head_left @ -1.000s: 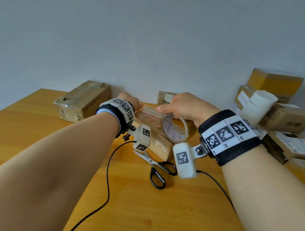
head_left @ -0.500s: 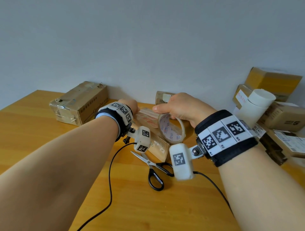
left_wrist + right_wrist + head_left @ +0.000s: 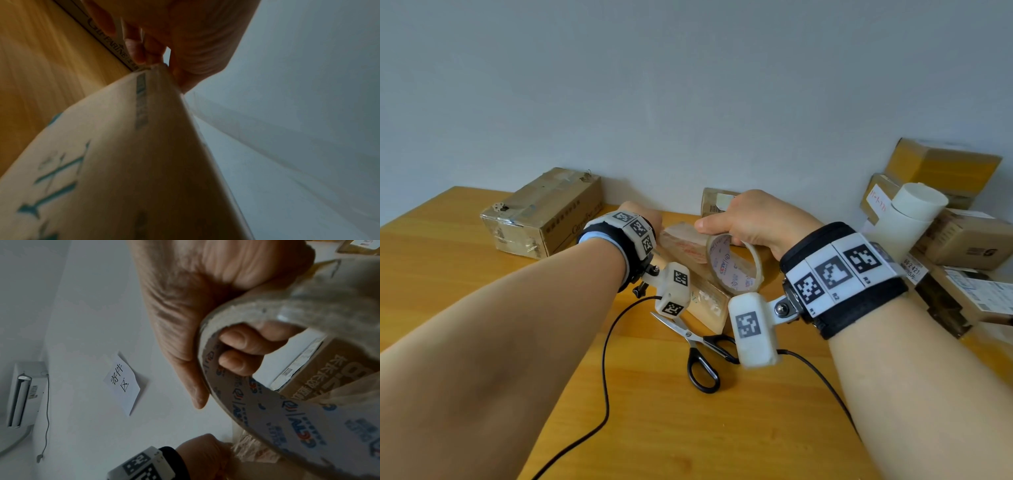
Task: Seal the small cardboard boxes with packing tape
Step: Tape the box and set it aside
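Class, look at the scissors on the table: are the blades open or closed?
Closed. The scissors lie flat on the table, blades together in one point, untouched.

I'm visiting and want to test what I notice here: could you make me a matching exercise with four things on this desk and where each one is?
Things:
1. tape roll
2. scissors
3. white tube
4. small box

Places:
A. lying on the table near the wrists
B. standing among stacked boxes at far right
C. gripped by the right hand
D. under both hands, left hand at its far end

Pairs: 1-C, 2-A, 3-B, 4-D
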A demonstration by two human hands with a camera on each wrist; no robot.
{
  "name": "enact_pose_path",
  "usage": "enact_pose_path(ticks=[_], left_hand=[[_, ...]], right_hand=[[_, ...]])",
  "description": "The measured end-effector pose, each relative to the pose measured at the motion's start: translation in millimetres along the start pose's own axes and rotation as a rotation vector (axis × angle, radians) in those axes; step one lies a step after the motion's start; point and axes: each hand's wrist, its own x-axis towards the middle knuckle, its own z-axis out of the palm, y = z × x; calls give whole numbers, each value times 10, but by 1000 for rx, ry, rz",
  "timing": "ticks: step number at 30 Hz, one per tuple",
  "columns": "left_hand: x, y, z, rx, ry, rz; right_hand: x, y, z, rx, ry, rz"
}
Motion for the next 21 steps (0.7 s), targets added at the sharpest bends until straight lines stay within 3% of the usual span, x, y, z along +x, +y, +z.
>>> enact_pose_path(ticks=[2,5,7,21], left_hand=[[3,-61,-11,-129,73,-30],[-157,-60,-140,-692,190,-62],[-223,-34,-203,-858,249,-39],[-335,91,45,-650,234,142]], right_hand=[[-6,-9,-4,-8,-5,3],[-9,-33,-1,-29,-7,10],[-15,-64,3,-48,-1,18],[-52,-63,10,-69,16,4]])
